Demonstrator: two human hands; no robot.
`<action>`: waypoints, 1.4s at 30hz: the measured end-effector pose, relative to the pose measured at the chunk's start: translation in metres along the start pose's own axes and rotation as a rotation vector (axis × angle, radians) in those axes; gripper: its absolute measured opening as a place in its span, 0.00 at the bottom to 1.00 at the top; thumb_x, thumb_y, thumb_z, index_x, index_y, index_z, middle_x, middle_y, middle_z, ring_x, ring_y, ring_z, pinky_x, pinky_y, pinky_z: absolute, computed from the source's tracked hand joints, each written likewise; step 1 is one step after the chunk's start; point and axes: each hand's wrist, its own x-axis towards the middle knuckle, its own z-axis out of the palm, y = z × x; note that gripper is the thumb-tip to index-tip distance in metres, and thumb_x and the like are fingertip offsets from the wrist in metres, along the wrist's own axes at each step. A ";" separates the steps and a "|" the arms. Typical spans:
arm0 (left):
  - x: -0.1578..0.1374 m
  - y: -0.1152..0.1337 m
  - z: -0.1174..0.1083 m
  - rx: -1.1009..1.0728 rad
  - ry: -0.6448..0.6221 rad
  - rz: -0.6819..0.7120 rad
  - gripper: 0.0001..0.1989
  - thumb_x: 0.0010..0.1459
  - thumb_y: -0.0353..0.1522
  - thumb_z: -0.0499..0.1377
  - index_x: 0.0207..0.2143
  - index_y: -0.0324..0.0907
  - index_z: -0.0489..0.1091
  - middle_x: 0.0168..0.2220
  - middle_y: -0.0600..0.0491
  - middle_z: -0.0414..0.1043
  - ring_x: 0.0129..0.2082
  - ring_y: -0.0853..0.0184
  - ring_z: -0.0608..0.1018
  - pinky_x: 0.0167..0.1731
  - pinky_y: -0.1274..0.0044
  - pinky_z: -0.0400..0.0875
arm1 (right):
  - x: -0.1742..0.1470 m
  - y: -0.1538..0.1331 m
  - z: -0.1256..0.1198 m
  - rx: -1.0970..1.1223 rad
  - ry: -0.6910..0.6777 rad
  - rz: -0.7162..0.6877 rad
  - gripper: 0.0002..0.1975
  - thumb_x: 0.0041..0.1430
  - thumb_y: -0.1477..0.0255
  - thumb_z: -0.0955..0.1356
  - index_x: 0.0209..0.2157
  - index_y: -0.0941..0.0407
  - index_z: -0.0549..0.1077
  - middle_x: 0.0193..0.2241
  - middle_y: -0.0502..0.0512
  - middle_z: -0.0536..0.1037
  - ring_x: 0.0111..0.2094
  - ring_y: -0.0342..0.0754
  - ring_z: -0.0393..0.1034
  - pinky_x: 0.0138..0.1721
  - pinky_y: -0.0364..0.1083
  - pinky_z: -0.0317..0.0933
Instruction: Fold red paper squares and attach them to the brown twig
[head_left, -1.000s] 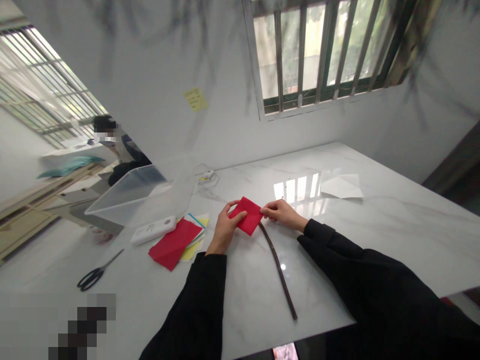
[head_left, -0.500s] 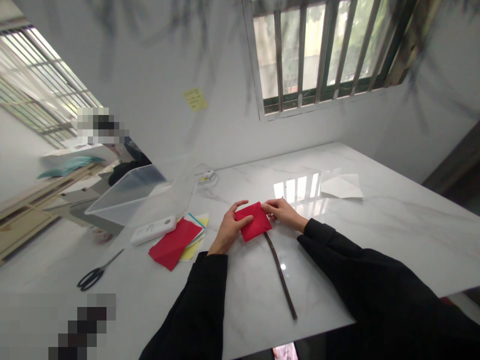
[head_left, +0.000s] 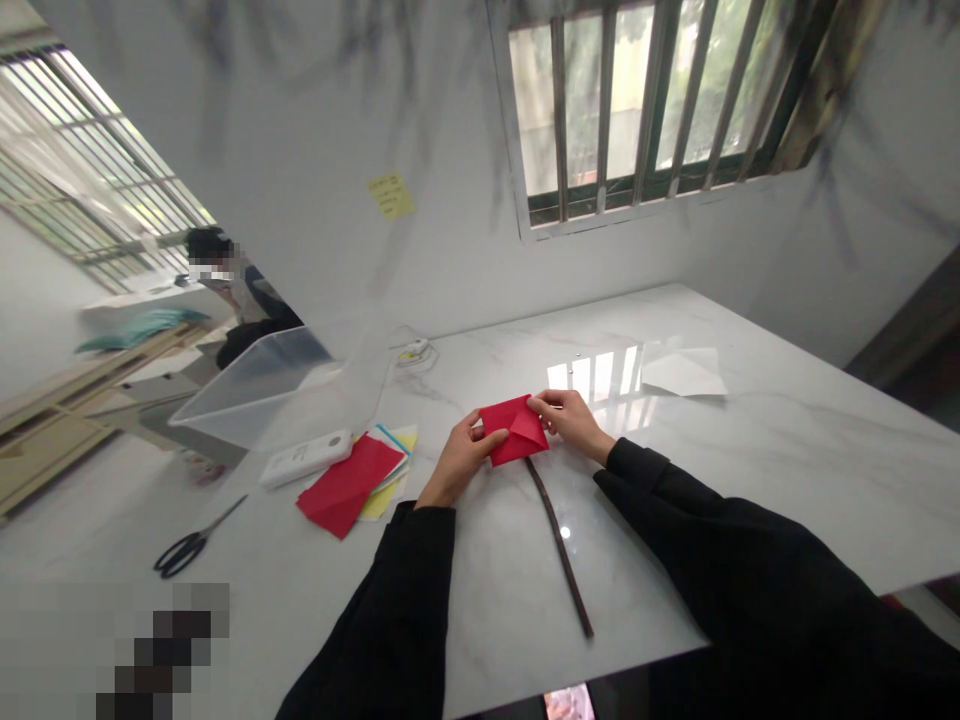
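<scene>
Between my hands is a folded red paper [head_left: 501, 418], held just above the table, with a raised triangular flap on its right side. My left hand [head_left: 459, 455] grips the left edge, thumb on top and fingers behind. At the upper right corner, my right hand [head_left: 568, 418] pinches the paper near the flap. A thin dark brown stick [head_left: 561, 550] lies on the table, its far end reaching the paper's lower edge. More red paper [head_left: 351, 485] rests to the left, on top of yellow and white sheets [head_left: 386, 495].
Black-handled scissors [head_left: 184, 552] lie at the left, and a white flat device [head_left: 306, 458] touches the paper pile. Behind stands a clear plastic bin [head_left: 251, 390]. A white sheet [head_left: 682, 372] is at the back right. A person [head_left: 259, 310] sits in the background.
The red paper has turned slightly and a triangular flap now stands up on its right side. My right hand has shifted slightly; the left keeps its grip.
</scene>
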 end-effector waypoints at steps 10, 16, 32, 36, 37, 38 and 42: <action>0.004 -0.004 -0.005 -0.030 0.038 0.029 0.34 0.45 0.40 0.75 0.53 0.36 0.73 0.42 0.42 0.82 0.39 0.57 0.84 0.44 0.66 0.78 | -0.007 -0.002 0.002 -0.096 -0.267 0.087 0.24 0.55 0.52 0.74 0.36 0.61 0.82 0.22 0.52 0.76 0.19 0.39 0.58 0.21 0.42 0.52; 0.005 -0.003 -0.004 -0.037 0.017 0.059 0.32 0.46 0.38 0.75 0.52 0.35 0.73 0.42 0.42 0.82 0.44 0.54 0.83 0.47 0.66 0.77 | -0.007 -0.002 0.005 -0.027 -0.245 0.044 0.23 0.56 0.54 0.74 0.37 0.63 0.82 0.29 0.57 0.80 0.26 0.43 0.67 0.27 0.42 0.57; 0.005 -0.005 -0.001 -0.048 0.038 0.053 0.32 0.46 0.39 0.75 0.51 0.36 0.73 0.42 0.43 0.83 0.43 0.55 0.84 0.44 0.67 0.78 | -0.007 -0.003 0.005 0.016 -0.244 0.070 0.21 0.55 0.57 0.75 0.38 0.63 0.82 0.30 0.58 0.81 0.28 0.45 0.71 0.31 0.44 0.62; 0.005 -0.005 -0.001 -0.049 0.039 0.058 0.32 0.46 0.39 0.75 0.52 0.36 0.74 0.42 0.43 0.83 0.43 0.54 0.84 0.46 0.66 0.78 | -0.007 -0.005 0.004 0.004 -0.240 0.065 0.21 0.56 0.58 0.74 0.39 0.63 0.82 0.32 0.59 0.82 0.29 0.45 0.71 0.31 0.44 0.61; 0.005 -0.005 -0.001 -0.046 0.039 0.059 0.32 0.45 0.39 0.75 0.51 0.36 0.74 0.41 0.43 0.83 0.44 0.54 0.84 0.46 0.65 0.78 | -0.007 -0.005 0.004 0.001 -0.243 0.064 0.21 0.56 0.58 0.74 0.39 0.63 0.82 0.32 0.59 0.82 0.29 0.45 0.71 0.31 0.44 0.61; 0.005 -0.005 -0.001 -0.041 0.040 0.060 0.32 0.45 0.40 0.75 0.51 0.36 0.74 0.41 0.43 0.83 0.44 0.53 0.84 0.46 0.65 0.78 | -0.007 -0.004 0.004 -0.001 -0.245 0.063 0.21 0.56 0.58 0.74 0.39 0.63 0.82 0.32 0.59 0.82 0.29 0.46 0.71 0.31 0.44 0.62; 0.005 -0.005 0.000 -0.024 0.050 0.066 0.32 0.45 0.40 0.75 0.51 0.36 0.75 0.41 0.43 0.83 0.44 0.52 0.84 0.46 0.65 0.79 | -0.008 -0.002 0.005 -0.020 -0.247 0.045 0.21 0.56 0.58 0.74 0.39 0.63 0.82 0.33 0.60 0.83 0.30 0.47 0.72 0.33 0.44 0.63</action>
